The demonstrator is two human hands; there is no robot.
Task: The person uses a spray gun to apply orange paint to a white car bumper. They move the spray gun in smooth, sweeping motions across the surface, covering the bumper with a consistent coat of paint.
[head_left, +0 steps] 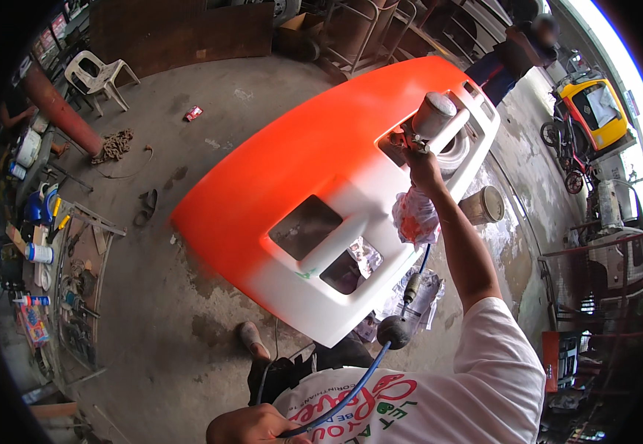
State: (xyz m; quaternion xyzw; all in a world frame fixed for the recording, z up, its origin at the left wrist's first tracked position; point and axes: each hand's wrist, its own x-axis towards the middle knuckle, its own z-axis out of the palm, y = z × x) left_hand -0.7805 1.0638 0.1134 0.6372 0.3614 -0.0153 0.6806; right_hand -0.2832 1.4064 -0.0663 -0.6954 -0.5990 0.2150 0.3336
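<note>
A large moulded vehicle panel (pixel 284 155) fills the middle, bright orange on its far and left parts and white on its near right part. My right hand (pixel 423 169) reaches over the right side, closed round a spray gun (pixel 414 140) with a grey metal cup (pixel 435 115) on top. Paint-stained plastic (pixel 415 216) hangs by that wrist. At the bottom edge my left hand (pixel 251 427) is closed round a blue air hose (pixel 362 381). The hose runs up past a dark round piece (pixel 394 332) toward the gun. My left fingers are partly cut off by the frame.
A paint-smeared can (pixel 483 205) stands right of the panel, and paper sheets (pixel 418 300) lie below it. A tool-laden bench (pixel 77 288) stands left, with a white plastic chair (pixel 98 78) beyond. Another person (pixel 510 63) stands far right, near a motorcycle (pixel 573 152) and yellow vehicle (pixel 595 115).
</note>
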